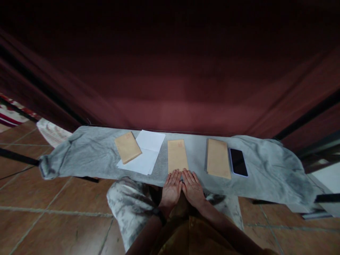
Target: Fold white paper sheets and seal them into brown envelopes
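Note:
Side by side, my left hand [172, 186] and my right hand [193, 186] lie flat, palms down, at the front edge of the cloth-covered bench. Their fingertips rest on the near end of a brown paper envelope [177, 154], which lies lengthwise with a small reddish mark at its far right corner. Both hands have fingers stretched out and hold nothing. To the left, another brown envelope [128, 147] lies askew on white paper sheets [150, 152] with a crease across them. Right of my hands is a brown envelope stack [218, 158].
A phone [238, 162] with a dark screen lies right of the envelope stack. Grey cloth [265, 166] drapes the narrow bench, bunched at both ends. A dark red panel [170, 106] rises behind it. My knees are under the front edge, above a brown tiled floor [66, 230].

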Demonstrator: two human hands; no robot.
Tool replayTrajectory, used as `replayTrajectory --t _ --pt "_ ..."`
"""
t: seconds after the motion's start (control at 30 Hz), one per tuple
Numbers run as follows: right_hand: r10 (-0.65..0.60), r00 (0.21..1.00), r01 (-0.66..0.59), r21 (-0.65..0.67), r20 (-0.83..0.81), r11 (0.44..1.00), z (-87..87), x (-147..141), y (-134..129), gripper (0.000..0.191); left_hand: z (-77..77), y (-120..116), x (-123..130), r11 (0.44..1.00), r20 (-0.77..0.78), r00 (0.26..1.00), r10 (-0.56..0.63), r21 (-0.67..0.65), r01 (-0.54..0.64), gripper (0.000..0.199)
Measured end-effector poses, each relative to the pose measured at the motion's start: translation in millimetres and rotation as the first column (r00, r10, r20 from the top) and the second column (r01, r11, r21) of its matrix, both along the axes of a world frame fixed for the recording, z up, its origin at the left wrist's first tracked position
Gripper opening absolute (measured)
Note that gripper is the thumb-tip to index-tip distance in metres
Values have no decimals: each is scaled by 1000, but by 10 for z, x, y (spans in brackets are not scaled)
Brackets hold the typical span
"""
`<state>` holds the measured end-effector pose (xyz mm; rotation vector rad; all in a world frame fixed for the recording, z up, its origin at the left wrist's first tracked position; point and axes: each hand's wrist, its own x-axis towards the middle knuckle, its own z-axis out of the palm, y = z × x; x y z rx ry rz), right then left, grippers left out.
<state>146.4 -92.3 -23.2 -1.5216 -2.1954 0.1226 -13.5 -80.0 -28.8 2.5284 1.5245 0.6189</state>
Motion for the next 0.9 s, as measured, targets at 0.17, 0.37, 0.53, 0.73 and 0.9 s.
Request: replayTrajectory --t 0.17,0.37,0.53,0.73,0.9 --pt "4 1000 -5 43 23 999 -7 45 -19 59 76 7 -62 995 -3 996 92 -30 -93 49" --pt "-33 998 27 110 54 994 -102 -25 45 52 87 74 4 947 85 943 321 -53 -317 38" --pt "-51 996 43 108 75 993 -128 -82 193 38 164 388 27 888 201 868 454 -174 -425 39" --pt "-124 978 116 56 170 992 85 -169 305 31 413 678 -18 723 442 595 671 -565 -396 39" --pt "-173 956 182 -15 235 983 384 -257 379 34 598 695 152 773 589 535 606 -595 -220 25"
